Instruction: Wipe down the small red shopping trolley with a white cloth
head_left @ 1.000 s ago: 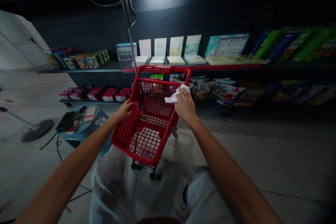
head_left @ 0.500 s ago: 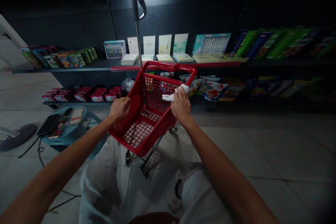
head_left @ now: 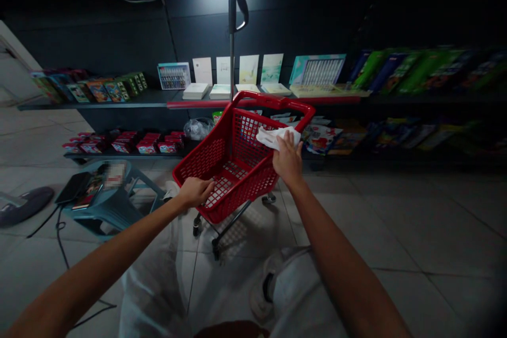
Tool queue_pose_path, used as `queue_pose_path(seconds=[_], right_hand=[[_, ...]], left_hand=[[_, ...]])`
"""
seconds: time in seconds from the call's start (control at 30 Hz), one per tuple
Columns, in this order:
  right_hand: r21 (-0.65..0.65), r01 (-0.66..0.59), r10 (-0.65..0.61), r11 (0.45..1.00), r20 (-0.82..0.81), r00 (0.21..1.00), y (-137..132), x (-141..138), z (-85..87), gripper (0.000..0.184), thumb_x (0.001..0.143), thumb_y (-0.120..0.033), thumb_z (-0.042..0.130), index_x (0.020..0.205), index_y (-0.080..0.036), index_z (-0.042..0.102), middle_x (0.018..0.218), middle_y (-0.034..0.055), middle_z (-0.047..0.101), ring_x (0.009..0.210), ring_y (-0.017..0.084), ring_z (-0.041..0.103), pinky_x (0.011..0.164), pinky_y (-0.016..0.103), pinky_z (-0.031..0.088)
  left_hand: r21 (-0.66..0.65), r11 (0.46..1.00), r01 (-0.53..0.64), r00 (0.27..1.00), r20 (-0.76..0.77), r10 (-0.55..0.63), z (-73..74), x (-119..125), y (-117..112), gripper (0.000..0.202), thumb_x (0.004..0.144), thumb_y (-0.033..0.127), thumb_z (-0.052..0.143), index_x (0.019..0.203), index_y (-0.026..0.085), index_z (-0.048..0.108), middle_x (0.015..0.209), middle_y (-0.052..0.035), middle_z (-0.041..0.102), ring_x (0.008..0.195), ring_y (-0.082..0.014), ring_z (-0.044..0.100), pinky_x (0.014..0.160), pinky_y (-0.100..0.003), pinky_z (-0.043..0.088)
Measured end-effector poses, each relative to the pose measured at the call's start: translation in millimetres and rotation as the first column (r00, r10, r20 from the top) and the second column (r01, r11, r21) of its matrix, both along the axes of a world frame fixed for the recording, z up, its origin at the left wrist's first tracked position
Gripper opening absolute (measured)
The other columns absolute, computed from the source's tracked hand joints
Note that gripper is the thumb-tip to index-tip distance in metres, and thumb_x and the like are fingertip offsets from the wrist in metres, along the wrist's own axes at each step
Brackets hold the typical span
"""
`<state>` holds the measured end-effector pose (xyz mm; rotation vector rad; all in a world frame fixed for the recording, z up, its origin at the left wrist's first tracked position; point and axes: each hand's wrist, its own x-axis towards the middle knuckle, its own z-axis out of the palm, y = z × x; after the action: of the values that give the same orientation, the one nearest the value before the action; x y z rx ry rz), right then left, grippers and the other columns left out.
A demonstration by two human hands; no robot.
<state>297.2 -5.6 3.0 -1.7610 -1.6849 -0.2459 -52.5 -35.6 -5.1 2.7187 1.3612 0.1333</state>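
A red plastic shopping cart (head_left: 247, 190) on a metal frame with black casters stands in front of me, its handle toward the shelves. My left hand (head_left: 197, 191) is at the cart's near left rim, fingers curled over the edge. At the far right side, just below the handle's end, my right hand (head_left: 288, 158) presses a crumpled white cloth (head_left: 273, 137) against the rim. Part of the cloth hangs over the basket's inside. Through the grid walls and floor of the basket, the surroundings show.
A dark shelf (head_left: 138, 99) behind the cart carries books, boxes and green packs; red boxes (head_left: 124, 141) and bagged goods lie below. A metal pole (head_left: 232, 63) rises behind the cart. To the left stands a blue-grey stool (head_left: 106, 206) with devices and cables.
The cart has shifted right and turned slightly. My left hand has moved right and down along its rim. My right hand has gone right with the cloth, which now lies more spread out.
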Motion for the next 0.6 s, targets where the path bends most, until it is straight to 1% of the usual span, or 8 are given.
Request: queue_pose_path(seconds=[0.1, 0.2, 0.3, 0.37, 0.4, 0.47, 0.53, 0.6], right_hand=[[0.010, 0.020, -0.020, 1.000, -0.042, 0.999, 5.0, 11.1, -3.1, 0.064, 0.091, -0.014, 0.040, 0.154, -0.008, 0.046, 0.170, 0.0217, 0.029, 0.161, 0.032, 0.019, 0.126, 0.068, 0.017], [0.045, 0.044, -0.037, 0.998, -0.147, 0.988, 11.5, 29.9, -6.8, 0.068, 0.091, -0.016, 0.038, 0.158, -0.011, 0.042, 0.172, 0.0176, 0.026, 0.161, 0.029, 0.021, 0.127, 0.061, 0.023], [0.090, 0.085, -0.056, 0.992, -0.287, 0.956, 14.0, 48.9, -11.0, 0.067, 0.090, -0.017, 0.038, 0.157, -0.015, 0.045, 0.169, 0.0149, 0.034, 0.157, 0.027, 0.033, 0.126, 0.053, 0.032], [0.097, 0.142, -0.097, 0.985, -0.371, 0.924, 12.1, 55.4, -15.8, 0.067, 0.090, -0.019, 0.040, 0.157, -0.014, 0.045, 0.162, 0.0177, 0.046, 0.148, 0.030, 0.046, 0.122, 0.052, 0.038], [0.080, 0.178, -0.130, 0.981, -0.413, 0.901, 10.5, 56.3, -19.2, 0.067, 0.090, -0.020, 0.040, 0.157, -0.012, 0.045, 0.156, 0.0203, 0.052, 0.141, 0.032, 0.053, 0.118, 0.053, 0.041], [-0.005, 0.241, -0.212, 0.971, -0.488, 0.847, 7.0, 54.3, -27.3, 0.066, 0.091, -0.022, 0.042, 0.155, -0.009, 0.047, 0.141, 0.0238, 0.063, 0.127, 0.036, 0.062, 0.110, 0.054, 0.046], [-0.118, 0.261, -0.283, 0.958, -0.527, 0.801, 4.4, 49.8, -36.2, 0.063, 0.091, -0.023, 0.043, 0.151, -0.008, 0.051, 0.131, 0.0242, 0.068, 0.118, 0.036, 0.066, 0.106, 0.051, 0.048], [-0.197, 0.236, -0.306, 0.951, -0.528, 0.792, 3.4, 45.7, -44.7, 0.062, 0.091, -0.022, 0.044, 0.151, -0.008, 0.051, 0.129, 0.0235, 0.069, 0.115, 0.035, 0.067, 0.105, 0.049, 0.048]], left_hand=[[-0.010, 0.994, -0.106, 0.994, 0.011, 0.106, -4.5, -4.1, 5.9, 0.060, 0.108, 0.046, 0.025, 0.085, 0.022, 0.075, 0.081, -0.0077, 0.076, 0.076, -0.0202, 0.069, 0.068, -0.029, 0.039], [-0.025, 0.991, -0.135, 0.991, -0.016, 0.135, -7.0, -4.2, 15.4, 0.056, 0.107, 0.046, 0.029, 0.087, 0.023, 0.076, 0.087, -0.0079, 0.078, 0.082, -0.0221, 0.071, 0.068, -0.030, 0.038], [-0.028, 0.992, -0.122, 0.991, -0.057, 0.121, -6.9, -0.6, 24.7, 0.052, 0.105, 0.044, 0.032, 0.087, 0.024, 0.076, 0.091, -0.0081, 0.079, 0.085, -0.0231, 0.072, 0.068, -0.030, 0.038], [-0.028, 0.992, -0.124, 0.990, -0.070, 0.122, -5.9, 2.2, 29.2, 0.049, 0.104, 0.043, 0.034, 0.087, 0.024, 0.076, 0.092, -0.0079, 0.079, 0.087, -0.0231, 0.072, 0.068, -0.030, 0.039], [-0.028, 0.992, -0.126, 0.990, -0.075, 0.124, -5.2, 3.5, 30.9, 0.048, 0.104, 0.042, 0.034, 0.088, 0.024, 0.076, 0.093, -0.0078, 0.079, 0.087, -0.0231, 0.072, 0.068, -0.030, 0.039], [-0.034, 0.992, -0.125, 0.989, -0.085, 0.121, -3.6, 5.8, 34.0, 0.046, 0.103, 0.043, 0.036, 0.088, 0.024, 0.076, 0.095, -0.0077, 0.079, 0.088, -0.0229, 0.072, 0.068, -0.029, 0.039], [-0.046, 0.992, -0.118, 0.989, -0.095, 0.113, -2.1, 7.6, 37.1, 0.044, 0.102, 0.043, 0.038, 0.088, 0.024, 0.076, 0.094, -0.0074, 0.079, 0.087, -0.0225, 0.071, 0.068, -0.029, 0.038], [-0.055, 0.992, -0.111, 0.990, -0.098, 0.105, -1.2, 9.0, 40.5, 0.042, 0.101, 0.044, 0.040, 0.088, 0.024, 0.076, 0.094, -0.0067, 0.079, 0.086, -0.0221, 0.071, 0.068, -0.029, 0.038]])
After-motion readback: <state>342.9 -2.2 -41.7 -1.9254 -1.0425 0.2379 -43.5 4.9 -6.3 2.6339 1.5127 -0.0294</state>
